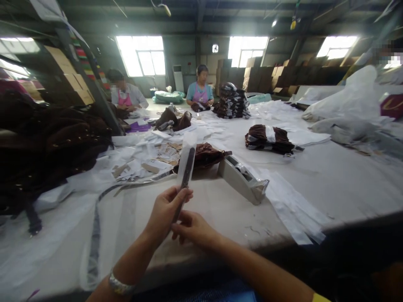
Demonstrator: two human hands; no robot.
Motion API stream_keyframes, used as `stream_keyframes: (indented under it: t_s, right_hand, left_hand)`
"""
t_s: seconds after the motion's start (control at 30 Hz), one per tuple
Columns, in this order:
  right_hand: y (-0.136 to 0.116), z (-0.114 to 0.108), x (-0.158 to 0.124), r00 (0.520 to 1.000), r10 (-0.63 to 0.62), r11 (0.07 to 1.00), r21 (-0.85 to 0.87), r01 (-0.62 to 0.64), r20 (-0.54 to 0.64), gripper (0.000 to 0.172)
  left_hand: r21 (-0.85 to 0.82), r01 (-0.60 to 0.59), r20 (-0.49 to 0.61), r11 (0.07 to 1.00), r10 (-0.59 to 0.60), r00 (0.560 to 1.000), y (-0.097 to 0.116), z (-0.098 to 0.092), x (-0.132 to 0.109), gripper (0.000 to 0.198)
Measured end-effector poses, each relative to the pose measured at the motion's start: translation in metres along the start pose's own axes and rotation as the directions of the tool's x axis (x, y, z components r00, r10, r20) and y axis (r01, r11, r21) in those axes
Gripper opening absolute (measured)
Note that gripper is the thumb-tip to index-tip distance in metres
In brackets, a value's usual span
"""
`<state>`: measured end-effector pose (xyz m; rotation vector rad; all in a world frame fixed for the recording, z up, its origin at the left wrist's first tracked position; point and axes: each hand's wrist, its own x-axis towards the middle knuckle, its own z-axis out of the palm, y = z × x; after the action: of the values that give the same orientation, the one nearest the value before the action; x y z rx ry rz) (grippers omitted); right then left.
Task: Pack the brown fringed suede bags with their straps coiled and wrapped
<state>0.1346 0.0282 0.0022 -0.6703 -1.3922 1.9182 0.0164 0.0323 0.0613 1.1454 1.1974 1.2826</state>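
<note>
My left hand [168,205] is closed around a dark strap [189,163] held upright over the table's near side. A translucent white wrapping strip [189,140] lies around or behind the strap's upper end. Just below, my right hand [193,228] has its fingers curled together at the strap's lower part, pinching it. Beyond my hands lies a brown bag [209,155]. Beside it stands a grey tape dispenser [242,178]. A long strap in clear wrapping [96,226] curves along the table to the left of my hands.
Dark brown bags [56,147] are heaped at the left. White strips [292,205] lie right of the dispenser, and a folded brown bundle [269,138] behind it. Paper scraps [151,161] litter the middle. Two people [201,90] work across the table near a tall stack [231,100].
</note>
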Motion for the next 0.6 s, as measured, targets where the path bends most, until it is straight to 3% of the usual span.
stream_keyframes:
  t_s: [0.1,0.23,0.33,0.6]
  right_hand:
    - [0.002,0.011,0.002,0.996,-0.02,0.998,0.058,0.026,-0.092,0.047]
    - [0.007,0.013,-0.001,0.999,0.013,0.999,0.032,-0.012,-0.035,0.052]
    - [0.012,0.012,-0.007,0.999,0.047,0.998,-0.032,-0.047,-0.004,0.053]
    - [0.012,0.004,-0.008,0.999,0.002,0.998,-0.056,-0.004,-0.037,0.051]
  left_hand:
    - [0.027,-0.01,0.063,1.0,0.008,0.998,0.017,0.001,0.002,0.036]
    - [0.05,-0.087,0.15,0.995,0.079,0.986,0.042,-0.002,0.014,0.036]
    - [0.054,-0.099,0.154,0.994,0.09,0.984,0.052,-0.001,0.022,0.038]
    - [0.027,0.059,0.165,0.998,-0.063,0.984,0.032,0.007,0.001,0.038]
